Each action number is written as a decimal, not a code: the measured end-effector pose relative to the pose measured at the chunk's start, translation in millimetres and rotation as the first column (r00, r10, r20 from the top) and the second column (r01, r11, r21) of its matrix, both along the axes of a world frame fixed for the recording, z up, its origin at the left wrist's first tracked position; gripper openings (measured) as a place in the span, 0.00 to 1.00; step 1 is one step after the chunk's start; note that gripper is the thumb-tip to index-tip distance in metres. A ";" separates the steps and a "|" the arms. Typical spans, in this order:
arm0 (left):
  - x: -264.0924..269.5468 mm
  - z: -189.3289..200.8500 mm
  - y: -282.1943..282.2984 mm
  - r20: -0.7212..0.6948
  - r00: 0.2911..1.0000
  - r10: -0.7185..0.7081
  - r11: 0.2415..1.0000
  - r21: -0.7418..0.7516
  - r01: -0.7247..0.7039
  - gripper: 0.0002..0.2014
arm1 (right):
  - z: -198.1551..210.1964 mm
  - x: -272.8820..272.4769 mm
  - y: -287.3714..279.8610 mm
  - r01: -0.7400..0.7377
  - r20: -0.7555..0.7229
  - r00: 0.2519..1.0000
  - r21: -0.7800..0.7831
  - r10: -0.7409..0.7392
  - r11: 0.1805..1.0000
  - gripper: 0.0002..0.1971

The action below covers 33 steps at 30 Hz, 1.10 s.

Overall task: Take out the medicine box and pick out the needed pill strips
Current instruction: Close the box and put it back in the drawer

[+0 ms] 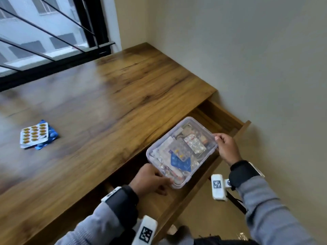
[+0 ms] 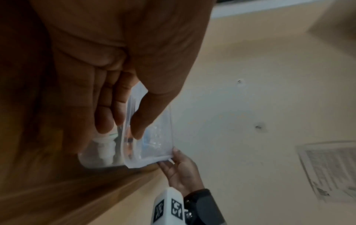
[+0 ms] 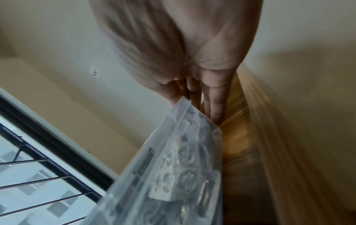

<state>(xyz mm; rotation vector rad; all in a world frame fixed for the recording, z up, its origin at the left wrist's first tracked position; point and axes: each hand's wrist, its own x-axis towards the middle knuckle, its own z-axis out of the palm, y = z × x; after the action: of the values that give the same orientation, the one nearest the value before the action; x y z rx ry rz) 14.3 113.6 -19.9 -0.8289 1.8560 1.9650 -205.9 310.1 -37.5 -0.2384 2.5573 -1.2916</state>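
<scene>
A clear plastic medicine box [image 1: 181, 152] with its lid on, full of pill strips, hangs above the open drawer [image 1: 224, 119]. My left hand [image 1: 152, 178] grips its near corner, thumb on the lid and fingers under it [image 2: 134, 118]. My right hand [image 1: 226, 147] holds its far right edge, thumb on top [image 3: 194, 97]. The box [image 3: 173, 167] is tilted in the right wrist view. Two pill strips [image 1: 36, 135], one with orange pills on top of a blue one, lie on the table at the left.
The wooden table [image 1: 106, 103] runs to a window with black bars [image 1: 44, 41] at the back. A pale wall [image 1: 247, 59] stands close on the right, beside the drawer. The floor [image 1: 203, 218] shows below the drawer.
</scene>
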 end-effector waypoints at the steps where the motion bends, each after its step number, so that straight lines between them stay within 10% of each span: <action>1: -3.4 -5.7 4.0 0.034 0.999 -0.019 1.000 0.016 0.019 0.03 | -2.8 -1.5 3.9 0.003 -0.005 1.000 0.038 -0.003 0.999 0.12; 15: -17.3 -51.4 -16.6 0.193 0.974 0.120 0.989 -0.103 -0.102 0.04 | -59.8 -32.6 -40.9 -0.041 0.220 0.975 0.137 0.010 0.990 0.06; 27: -26.3 -68.3 -20.5 0.159 0.961 0.225 0.964 -0.180 -0.196 0.06 | -67.7 -29.9 -55.5 -0.042 0.224 0.974 -0.009 0.043 0.999 0.21; 33: -14.3 -61.0 -25.8 0.227 0.974 -0.012 0.948 -0.306 0.083 0.15 | -41.5 -14.9 -42.9 -0.147 0.099 0.985 0.037 0.142 0.988 0.22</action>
<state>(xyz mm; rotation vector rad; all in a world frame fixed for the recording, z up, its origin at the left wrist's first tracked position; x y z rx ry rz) 0.0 87.8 -80.8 -1.0354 2.0565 1.4962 -220.8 267.2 -79.0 -0.3377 2.4357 -1.1635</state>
